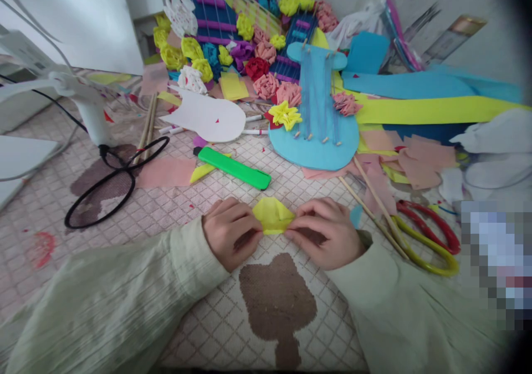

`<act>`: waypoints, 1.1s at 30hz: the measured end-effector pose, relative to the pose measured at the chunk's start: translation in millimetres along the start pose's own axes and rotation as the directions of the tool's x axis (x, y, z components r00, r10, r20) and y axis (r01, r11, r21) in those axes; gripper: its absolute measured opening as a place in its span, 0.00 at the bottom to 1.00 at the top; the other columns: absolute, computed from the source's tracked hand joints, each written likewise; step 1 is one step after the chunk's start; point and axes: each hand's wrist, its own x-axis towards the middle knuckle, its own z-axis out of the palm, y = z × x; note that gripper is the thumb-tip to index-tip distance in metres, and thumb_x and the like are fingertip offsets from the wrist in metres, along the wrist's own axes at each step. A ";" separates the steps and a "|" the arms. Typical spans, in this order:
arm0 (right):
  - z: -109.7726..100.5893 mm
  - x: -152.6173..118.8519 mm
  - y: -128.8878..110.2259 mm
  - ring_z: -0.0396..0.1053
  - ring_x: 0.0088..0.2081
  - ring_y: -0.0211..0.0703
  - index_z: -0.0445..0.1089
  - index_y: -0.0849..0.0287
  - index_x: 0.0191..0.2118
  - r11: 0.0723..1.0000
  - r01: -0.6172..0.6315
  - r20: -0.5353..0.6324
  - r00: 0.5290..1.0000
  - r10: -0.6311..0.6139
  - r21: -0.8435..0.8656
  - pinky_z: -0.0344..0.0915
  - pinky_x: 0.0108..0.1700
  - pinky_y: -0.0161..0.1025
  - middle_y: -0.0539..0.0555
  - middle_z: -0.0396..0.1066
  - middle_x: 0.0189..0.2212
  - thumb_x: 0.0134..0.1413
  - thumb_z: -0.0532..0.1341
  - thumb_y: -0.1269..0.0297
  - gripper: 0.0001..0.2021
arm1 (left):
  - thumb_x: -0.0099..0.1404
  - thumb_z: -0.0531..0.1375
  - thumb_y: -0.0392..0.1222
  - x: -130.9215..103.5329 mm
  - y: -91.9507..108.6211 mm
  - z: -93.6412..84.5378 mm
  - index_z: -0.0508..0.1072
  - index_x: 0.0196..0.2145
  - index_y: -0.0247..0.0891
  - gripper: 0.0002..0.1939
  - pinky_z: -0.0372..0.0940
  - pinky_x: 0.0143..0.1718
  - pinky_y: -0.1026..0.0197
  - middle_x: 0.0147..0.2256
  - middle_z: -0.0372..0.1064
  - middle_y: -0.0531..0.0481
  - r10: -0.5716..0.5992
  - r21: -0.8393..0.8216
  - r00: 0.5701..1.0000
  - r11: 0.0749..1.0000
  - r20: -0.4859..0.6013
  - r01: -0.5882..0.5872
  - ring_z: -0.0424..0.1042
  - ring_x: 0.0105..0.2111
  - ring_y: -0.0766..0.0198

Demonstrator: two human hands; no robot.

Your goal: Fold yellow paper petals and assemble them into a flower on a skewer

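A small folded piece of yellow paper is stretched between my two hands, just above the patterned tablecloth. My left hand pinches its left edge, and my right hand pinches the right edge. Beyond the paper lies a green box cutter. Farther off stands out a light blue paper instrument shape with strings, a yellow paper flower and pink ones on it. To its left rests a white cut-out shape.
Red and yellow-handled scissors and wooden sticks lie right of my right hand. At left are a white stand and a looped black cable. Crumpled paper flowers pile up at the back, with paper strips at right.
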 end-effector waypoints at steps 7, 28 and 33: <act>-1.3 1.3 6.8 0.61 0.31 0.40 0.71 0.53 0.24 1.000 0.017 0.104 0.994 -0.017 -0.006 0.49 0.36 0.42 0.49 0.65 0.25 0.44 0.61 0.55 0.08 | 0.54 0.55 0.36 0.3 -0.3 0.9 0.70 0.25 0.37 0.04 0.61 0.30 0.60 0.25 0.67 0.50 -0.015 -0.013 1.000 1.000 0.007 0.016 0.63 0.27 0.65; -0.1 7.2 -7.2 0.61 0.31 0.39 0.68 0.57 0.20 0.993 -0.117 0.130 0.985 0.114 0.011 0.46 0.37 0.43 0.48 0.66 0.23 0.43 0.60 0.64 0.06 | 0.53 0.54 0.38 2.2 1.6 1.0 0.67 0.21 0.35 0.06 0.56 0.25 0.62 0.19 0.61 0.52 -0.104 0.027 0.994 0.994 0.029 0.103 0.58 0.22 0.67; 2.2 9.1 -9.1 0.62 0.30 0.40 0.67 0.57 0.18 0.989 -0.150 0.124 0.981 0.151 -0.019 0.46 0.36 0.42 0.48 0.66 0.21 0.41 0.60 0.65 0.06 | 0.53 0.53 0.38 3.3 1.4 1.7 0.65 0.20 0.35 0.07 0.55 0.24 0.62 0.18 0.58 0.53 -0.108 0.034 0.994 0.994 0.028 0.107 0.57 0.21 0.67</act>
